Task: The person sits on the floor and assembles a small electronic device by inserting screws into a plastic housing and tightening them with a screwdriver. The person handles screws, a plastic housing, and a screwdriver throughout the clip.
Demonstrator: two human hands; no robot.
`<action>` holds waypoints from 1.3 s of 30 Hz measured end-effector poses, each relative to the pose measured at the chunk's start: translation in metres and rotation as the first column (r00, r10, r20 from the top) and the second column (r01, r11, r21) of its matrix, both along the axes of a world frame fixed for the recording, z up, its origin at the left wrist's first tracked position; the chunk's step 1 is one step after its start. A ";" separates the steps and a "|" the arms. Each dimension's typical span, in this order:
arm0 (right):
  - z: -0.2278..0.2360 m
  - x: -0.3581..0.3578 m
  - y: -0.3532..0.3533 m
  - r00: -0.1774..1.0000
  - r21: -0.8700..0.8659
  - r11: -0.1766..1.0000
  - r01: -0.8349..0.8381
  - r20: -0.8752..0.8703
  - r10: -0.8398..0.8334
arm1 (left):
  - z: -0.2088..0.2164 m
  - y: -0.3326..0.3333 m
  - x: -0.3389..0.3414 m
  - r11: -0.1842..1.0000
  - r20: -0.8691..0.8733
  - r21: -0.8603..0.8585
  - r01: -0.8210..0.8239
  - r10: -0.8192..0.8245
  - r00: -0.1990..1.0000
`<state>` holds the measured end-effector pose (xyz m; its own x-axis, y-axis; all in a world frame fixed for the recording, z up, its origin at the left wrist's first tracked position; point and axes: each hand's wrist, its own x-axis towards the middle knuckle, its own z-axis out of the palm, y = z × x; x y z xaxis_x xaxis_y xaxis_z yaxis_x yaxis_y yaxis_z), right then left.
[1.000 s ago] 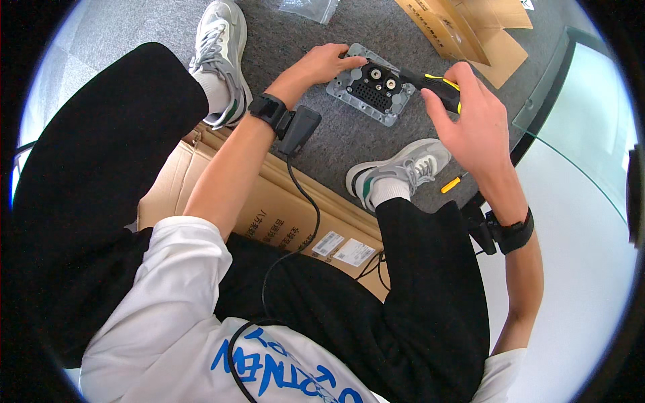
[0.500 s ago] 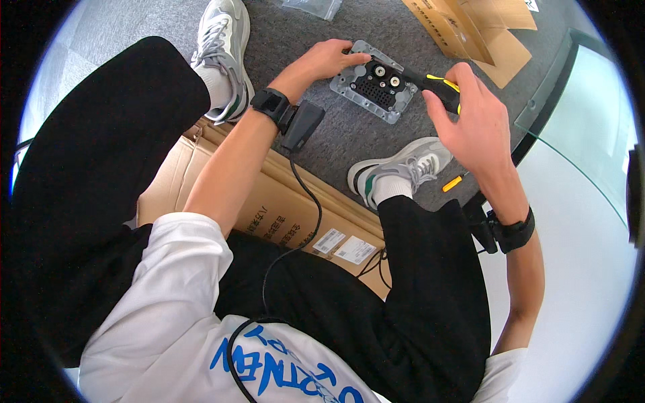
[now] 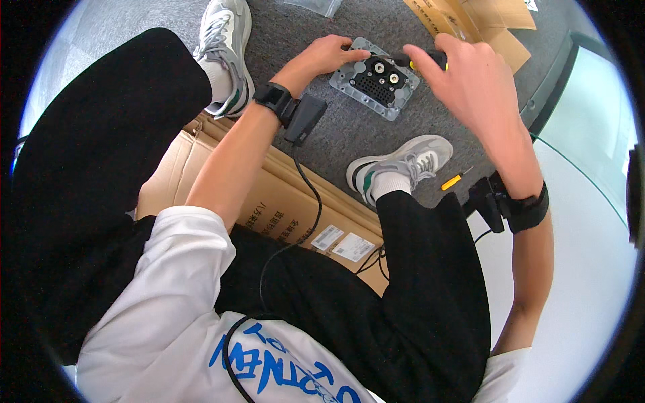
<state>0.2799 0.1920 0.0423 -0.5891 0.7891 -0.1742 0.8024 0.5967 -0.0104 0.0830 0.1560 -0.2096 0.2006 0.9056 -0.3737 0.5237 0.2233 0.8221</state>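
On the dark carpet lies a grey metal housing (image 3: 384, 114) with a black perforated centre and two round light fittings. My left hand (image 3: 327, 55) holds its far left edge, the thumb stretched over the top and the other fingers partly hidden. At the far right edge, my right hand (image 3: 463, 77) is closed around a black-and-yellow tool (image 3: 438, 58), which looks like a screwdriver. Most of its handle is covered by the hand. The tool's front end reaches the housing's upper right edge, but its tip cannot be made out.
A small yellow screwdriver (image 3: 452, 182) lies beside my right shoe (image 3: 410, 164). An open cardboard box (image 3: 494, 30) stands at the far right, and a clear plastic bag (image 3: 314, 5) at the far edge. A long carton (image 3: 282, 201) lies between my legs. Glass and a white surface (image 3: 584, 248) are at right.
My right hand has moved away from me and turned, swinging the black-and-yellow tool's handle farther off. My left hand stays on the housing, which has shifted only slightly.
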 end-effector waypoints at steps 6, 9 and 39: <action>-0.009 -0.018 -0.002 0.971 0.075 0.996 -0.044 -0.229 0.061 | 0.033 0.000 0.001 0.946 0.084 0.203 -0.252 0.240 0.967; -0.019 -0.015 -0.012 0.918 0.097 0.991 -0.088 -0.378 0.118 | 0.069 0.008 -0.007 0.879 0.358 0.253 -0.404 0.303 0.883; 0.035 -0.008 0.011 0.901 -0.121 0.906 -0.406 -0.220 0.374 | 0.142 0.031 -0.014 0.984 0.740 0.082 0.160 -0.168 0.651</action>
<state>0.2715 0.2035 0.0778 -0.8778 0.4597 -0.1347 0.4790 0.8389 -0.2586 0.0693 0.1865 -0.0673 0.5530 0.8328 -0.0271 -0.2329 0.1857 0.9546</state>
